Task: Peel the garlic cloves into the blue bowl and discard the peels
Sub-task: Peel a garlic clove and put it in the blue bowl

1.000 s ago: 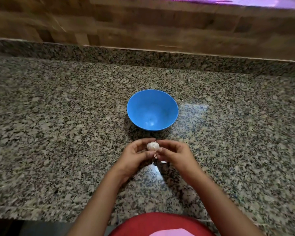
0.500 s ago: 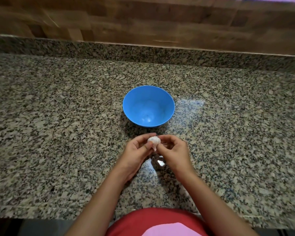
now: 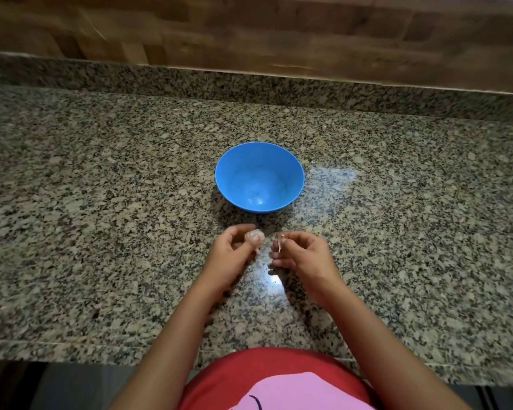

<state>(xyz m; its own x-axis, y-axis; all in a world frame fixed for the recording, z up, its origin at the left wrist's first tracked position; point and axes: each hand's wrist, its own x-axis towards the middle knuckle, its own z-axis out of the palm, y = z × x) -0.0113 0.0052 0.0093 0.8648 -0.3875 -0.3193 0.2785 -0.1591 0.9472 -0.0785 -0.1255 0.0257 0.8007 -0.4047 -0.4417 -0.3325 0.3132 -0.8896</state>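
Observation:
A blue bowl (image 3: 259, 176) stands on the granite counter (image 3: 101, 232), and nothing shows inside it. Just in front of it my left hand (image 3: 230, 255) pinches a small whitish garlic bulb (image 3: 253, 235) between thumb and fingertips. A short gap to the right, my right hand (image 3: 302, 257) pinches a thin strip of garlic peel (image 3: 280, 242) that hangs from its fingertips. Both hands hover a little above the counter, and the bulb looks blurred.
A granite upstand (image 3: 249, 90) and a wood-pattern wall (image 3: 249, 31) close the counter at the back. The counter's front edge (image 3: 71, 353) runs near my red and pink shirt (image 3: 273, 383).
My hands were together on the garlic; now they have drawn apart, the right one pulling a strip of peel off to the right while the left keeps the bulb.

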